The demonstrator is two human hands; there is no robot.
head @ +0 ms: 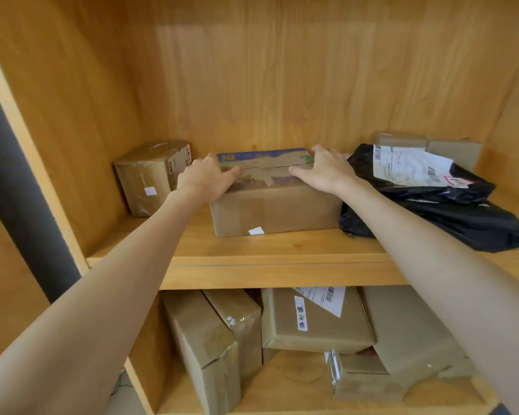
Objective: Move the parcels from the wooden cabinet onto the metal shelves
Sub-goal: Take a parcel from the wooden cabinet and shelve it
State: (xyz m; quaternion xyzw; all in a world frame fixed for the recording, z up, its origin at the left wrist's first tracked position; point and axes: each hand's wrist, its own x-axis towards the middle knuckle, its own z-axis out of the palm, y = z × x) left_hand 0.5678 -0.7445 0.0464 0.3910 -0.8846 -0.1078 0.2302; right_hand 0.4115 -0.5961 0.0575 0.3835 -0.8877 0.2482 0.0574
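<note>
The cardboard box (274, 202) is located on the upper shelf (252, 259) of the wooden cabinet (72, 100), at the centre of the view. A smaller taped box (150, 175) stands at its 9 o'clock, apart from it, and a pile of black mailer bags (432, 205) lies against it at its 3 o'clock. The left hand (206, 178) is laid on the top left corner of the cardboard box, with the thumb stretched along the taped top and the fingers curled over the far left edge. The right hand (327, 172) is laid on the top right corner in the same manner, its fingers reaching over the rear edge beside the bags. Each grip is therefore hooked round a corner of the box; how far the fingers reach down the hidden far faces cannot be told. The step in hand is judged to be the withdrawal of this box from the shelf. It is best drawn straight toward 6 o'clock, kept level, until the underside can be supported. Equal pull is advised on both corners so that the box is not slewed against the bags, which could be dragged off the shelf edge. The torn tape on the top is not to be relied upon for purchase. More boxes (312, 322) are stacked on the lower shelf at 6 o'clock. The metal shelves are not in view.
</note>
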